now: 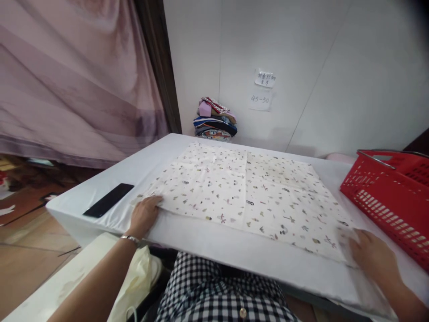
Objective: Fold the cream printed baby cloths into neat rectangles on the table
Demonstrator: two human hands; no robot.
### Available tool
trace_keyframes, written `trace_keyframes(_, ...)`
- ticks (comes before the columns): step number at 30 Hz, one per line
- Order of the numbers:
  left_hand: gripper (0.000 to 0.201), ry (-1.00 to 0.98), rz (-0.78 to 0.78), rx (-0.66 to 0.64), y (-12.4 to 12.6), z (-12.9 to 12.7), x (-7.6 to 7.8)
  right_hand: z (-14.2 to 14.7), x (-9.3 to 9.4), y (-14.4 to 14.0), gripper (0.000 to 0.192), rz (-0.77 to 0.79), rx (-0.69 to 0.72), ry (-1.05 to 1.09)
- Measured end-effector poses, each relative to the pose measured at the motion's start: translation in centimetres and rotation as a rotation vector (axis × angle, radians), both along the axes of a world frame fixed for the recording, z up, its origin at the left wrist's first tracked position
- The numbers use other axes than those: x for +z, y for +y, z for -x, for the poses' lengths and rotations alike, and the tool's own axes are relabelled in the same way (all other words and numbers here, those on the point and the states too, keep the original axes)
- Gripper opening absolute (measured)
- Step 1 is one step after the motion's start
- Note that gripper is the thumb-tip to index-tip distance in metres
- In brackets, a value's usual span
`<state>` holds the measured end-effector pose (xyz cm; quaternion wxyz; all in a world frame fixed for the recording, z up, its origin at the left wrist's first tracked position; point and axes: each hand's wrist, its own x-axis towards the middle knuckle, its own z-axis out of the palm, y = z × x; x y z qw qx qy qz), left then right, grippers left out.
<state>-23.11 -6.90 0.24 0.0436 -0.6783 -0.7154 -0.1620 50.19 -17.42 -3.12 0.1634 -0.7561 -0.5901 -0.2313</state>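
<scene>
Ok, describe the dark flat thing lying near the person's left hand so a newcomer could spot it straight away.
Start at the white table that fills the middle of the view and go to its left corner, beyond the patterned cloth. There, past the left hand, lies a black phone, flat and apart from the cloth. It is the only dark, glossy slab on the table.

Cream speckled cloth (red basket)
</scene>
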Motion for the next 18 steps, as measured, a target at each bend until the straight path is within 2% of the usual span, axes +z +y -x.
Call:
trace_keyframes(2,0.049,-0.023,-0.024,0.022,0.0,-0.4,-0.1,4.8,0.0,1.5,0.041,0.069,0.267,0.028)
trace_keyframes(4,0.049,-0.045,-0.054,0.05,-0.3,-1.0,-0.2,10.8,0.1,2.9,0.039,0.131,0.511,0.098)
trace_keyframes(7,0.048,-0.085,-0.093,0.081,-1.2,-2.2,-0.4,20.3,0.5,4.4,0.031,0.125,0.851,0.192)
trace_keyframes(10,0.046,-0.134,-0.155,0.119,-2.5,-3.4,-0.7,27.8,1.4,5.6,0.029,0.168,1.105,0.227)
trace_keyframes(12,0.039,-0.205,-0.196,0.164,-3.5,-4.2,-1.0,31.3,2.0,6.4,0.027,0.229,1.186,0.204)
trace_keyframes(15,0.022,-0.328,-0.172,0.234,-4.8,-5.8,-1.3,34.7,2.8,7.6,0.022,0.323,1.199,0.117)
trace_keyframes(18,0.012,-0.356,-0.103,0.17,-5.8,-7.7,-1.2,36.6,3.3,8.4,0.018,0.368,1.149,0.033)
